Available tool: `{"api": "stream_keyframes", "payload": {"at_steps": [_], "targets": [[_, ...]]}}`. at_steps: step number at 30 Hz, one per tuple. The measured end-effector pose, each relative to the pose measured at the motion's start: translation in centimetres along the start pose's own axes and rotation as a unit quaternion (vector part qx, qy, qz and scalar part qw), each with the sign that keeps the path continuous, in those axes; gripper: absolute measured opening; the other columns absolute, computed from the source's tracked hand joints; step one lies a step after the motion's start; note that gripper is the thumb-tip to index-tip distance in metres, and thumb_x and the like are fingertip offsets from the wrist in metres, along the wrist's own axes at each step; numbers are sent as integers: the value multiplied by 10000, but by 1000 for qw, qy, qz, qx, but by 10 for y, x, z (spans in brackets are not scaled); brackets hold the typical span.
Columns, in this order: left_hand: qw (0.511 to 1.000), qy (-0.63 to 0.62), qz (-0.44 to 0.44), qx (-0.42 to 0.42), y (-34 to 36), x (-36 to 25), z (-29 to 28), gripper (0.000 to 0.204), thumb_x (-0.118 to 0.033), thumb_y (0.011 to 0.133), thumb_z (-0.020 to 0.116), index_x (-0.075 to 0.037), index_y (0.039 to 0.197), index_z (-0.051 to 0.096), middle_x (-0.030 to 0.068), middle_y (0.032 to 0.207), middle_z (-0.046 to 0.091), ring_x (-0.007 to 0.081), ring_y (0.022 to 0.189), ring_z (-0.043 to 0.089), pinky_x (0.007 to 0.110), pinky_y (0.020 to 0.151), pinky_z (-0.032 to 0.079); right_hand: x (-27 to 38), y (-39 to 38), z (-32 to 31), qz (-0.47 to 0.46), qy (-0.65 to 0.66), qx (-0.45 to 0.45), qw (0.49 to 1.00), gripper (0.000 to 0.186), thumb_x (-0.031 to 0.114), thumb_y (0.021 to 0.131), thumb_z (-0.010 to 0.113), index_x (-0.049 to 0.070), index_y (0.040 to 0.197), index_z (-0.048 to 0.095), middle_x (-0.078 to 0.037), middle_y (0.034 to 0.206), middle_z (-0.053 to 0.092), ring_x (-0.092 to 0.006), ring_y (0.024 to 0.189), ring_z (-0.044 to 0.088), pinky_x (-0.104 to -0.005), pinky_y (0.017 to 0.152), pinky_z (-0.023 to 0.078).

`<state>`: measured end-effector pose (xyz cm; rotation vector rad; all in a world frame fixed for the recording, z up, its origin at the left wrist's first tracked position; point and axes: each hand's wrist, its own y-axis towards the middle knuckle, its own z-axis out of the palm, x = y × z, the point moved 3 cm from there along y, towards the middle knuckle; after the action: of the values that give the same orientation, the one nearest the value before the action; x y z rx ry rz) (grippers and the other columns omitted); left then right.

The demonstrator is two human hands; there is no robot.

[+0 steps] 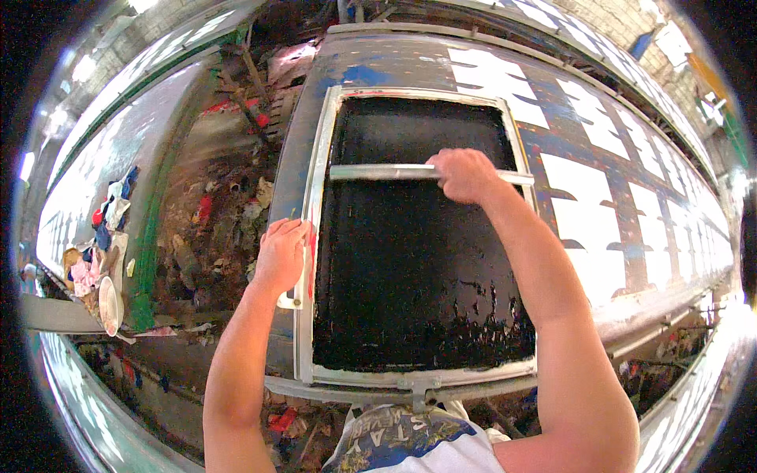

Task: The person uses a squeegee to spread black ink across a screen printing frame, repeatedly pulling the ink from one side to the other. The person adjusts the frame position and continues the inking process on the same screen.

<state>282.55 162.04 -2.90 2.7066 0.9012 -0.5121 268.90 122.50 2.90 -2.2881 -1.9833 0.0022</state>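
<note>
A screen-printing frame (307, 339) with a pale rim lies on the long table before me. Wet black ink coats its dark mesh (410, 260), with glossy streaks toward the near right. My right hand (467, 175) grips a squeegee (378, 172) with a pale metal bar, which spans the mesh crosswise in its far half. The squeegee's blade is hidden under the bar. My left hand (282, 251) has its fingers curled on the frame's left edge, about midway along it.
White cut fabric pieces (579, 189) lie in rows on the table right of the frame. Another long table (102, 150) runs along the left, with rags (114, 205) and a white bowl (110, 306) by it. Debris (213, 229) litters the gap. A metal rail (473, 392) borders the near edge.
</note>
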Motion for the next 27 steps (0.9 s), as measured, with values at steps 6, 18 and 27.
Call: {"api": "stream_keyframes", "payload": {"at_steps": [6, 18, 27], "targets": [[1000, -23, 10, -13, 1, 0, -2, 370, -45, 1014, 613, -21, 1354, 758, 149, 1393, 745, 390, 1355, 623, 503, 1188, 472, 77, -108, 0, 2, 31, -8, 999, 408, 46, 845, 705, 158, 1229, 787, -125, 1127, 762, -364, 1138, 742, -514, 991, 605], [1000, -10, -7, -12, -2, 4, 1, 380, -125, 1062, 574, -68, 1401, 734, 135, 1391, 744, 371, 1319, 641, 514, 1141, 498, 201, -278, 10, 24, 44, 2, 999, 493, -8, 816, 741, 135, 1288, 758, -88, 1102, 751, -325, 1067, 724, -491, 946, 579], [999, -17, -24, -19, -1, 5, 2, 410, -157, 1059, 616, -57, 1447, 706, 180, 1384, 736, 402, 1319, 637, 525, 1131, 507, 205, -296, 0, -6, 76, -5, 997, 444, -8, 839, 715, 110, 1263, 774, -100, 1135, 749, -345, 1119, 708, -475, 986, 577]]}}
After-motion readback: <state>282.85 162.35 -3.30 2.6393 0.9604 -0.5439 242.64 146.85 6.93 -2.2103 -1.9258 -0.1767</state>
